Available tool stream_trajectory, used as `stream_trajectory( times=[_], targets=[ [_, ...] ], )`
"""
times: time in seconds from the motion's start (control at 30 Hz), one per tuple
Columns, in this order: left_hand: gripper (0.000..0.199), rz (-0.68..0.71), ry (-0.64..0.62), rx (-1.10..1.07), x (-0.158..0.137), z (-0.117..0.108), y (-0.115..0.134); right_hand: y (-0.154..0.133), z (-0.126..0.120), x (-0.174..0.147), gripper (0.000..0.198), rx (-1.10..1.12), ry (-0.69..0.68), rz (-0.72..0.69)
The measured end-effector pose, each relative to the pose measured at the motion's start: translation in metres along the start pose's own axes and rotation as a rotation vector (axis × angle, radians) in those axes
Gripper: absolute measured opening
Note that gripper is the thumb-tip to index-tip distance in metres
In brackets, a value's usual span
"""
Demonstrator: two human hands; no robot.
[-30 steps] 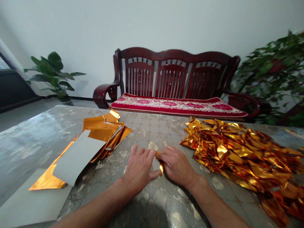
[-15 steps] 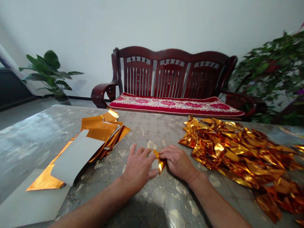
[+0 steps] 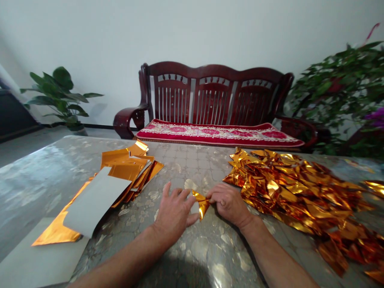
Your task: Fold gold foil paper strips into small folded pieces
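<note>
A small sheet of gold foil paper [image 3: 202, 205], part folded with a pale side showing at its left, lies on the table between my hands. My left hand [image 3: 175, 208] is at its left side, with thumb and index finger on the paper's edges and the other fingers spread. My right hand [image 3: 228, 203] pinches the paper's pointed right corner, its fingers curled together. The fingertips of my right hand partly cover that corner. Just right of this hand lies a big heap of folded gold foil pieces [image 3: 285, 192].
Left of my hands is a loose stack of gold foil sheets [image 3: 123, 168], with a pale sheet [image 3: 97, 200] face down over it. The patterned table [image 3: 192, 154] reaches toward a wooden bench [image 3: 210, 96] with a red cushion. Potted plants [image 3: 61, 96] flank the bench.
My right hand has shifted slightly right along the paper's corner, and more of the gold side shows as a pointed shape. My left hand stays nearly in place. The view has shifted slightly.
</note>
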State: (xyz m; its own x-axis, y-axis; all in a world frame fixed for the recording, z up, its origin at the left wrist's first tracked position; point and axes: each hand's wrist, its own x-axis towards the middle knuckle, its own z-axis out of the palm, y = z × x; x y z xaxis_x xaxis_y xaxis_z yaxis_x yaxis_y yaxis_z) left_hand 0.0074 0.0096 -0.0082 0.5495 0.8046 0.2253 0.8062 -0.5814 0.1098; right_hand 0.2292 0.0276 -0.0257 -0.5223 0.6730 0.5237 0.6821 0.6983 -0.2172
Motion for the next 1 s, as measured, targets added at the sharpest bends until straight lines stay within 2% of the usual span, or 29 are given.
stream_trajectory(
  times=[0.13, 0.2, 0.4, 0.53, 0.63, 0.8, 1.0],
  targets=[
    [0.028, 0.008, 0.015, -0.023, 0.001, -0.001, -0.001, 0.001, -0.001, 0.0, 0.033, 0.037, 0.096, 0.11],
    [0.03, 0.02, 0.025, -0.032, 0.001, 0.0, -0.002, -0.001, 0.0, 0.002, 0.036, 0.095, 0.135, 0.118],
    [0.033, 0.063, 0.083, -0.055, 0.001, 0.004, -0.009, -0.01, 0.001, 0.008, 0.034, 0.139, -0.082, -0.004],
    [0.024, 0.113, 0.157, -0.118, -0.003, 0.003, -0.009, -0.016, 0.0, 0.009, 0.033, 0.028, -0.124, 0.05],
    [0.019, 0.127, 0.133, -0.123, -0.004, 0.001, -0.007, -0.024, 0.0, 0.011, 0.025, -0.102, -0.143, 0.14],
    [0.015, 0.012, 0.105, -0.082, 0.0, 0.002, -0.014, -0.04, -0.002, 0.015, 0.018, -0.289, -0.2, 0.239],
    [0.011, -0.073, 0.079, -0.208, 0.005, 0.004, -0.023, -0.039, -0.005, 0.016, 0.015, -0.239, -0.241, 0.215]
  ],
)
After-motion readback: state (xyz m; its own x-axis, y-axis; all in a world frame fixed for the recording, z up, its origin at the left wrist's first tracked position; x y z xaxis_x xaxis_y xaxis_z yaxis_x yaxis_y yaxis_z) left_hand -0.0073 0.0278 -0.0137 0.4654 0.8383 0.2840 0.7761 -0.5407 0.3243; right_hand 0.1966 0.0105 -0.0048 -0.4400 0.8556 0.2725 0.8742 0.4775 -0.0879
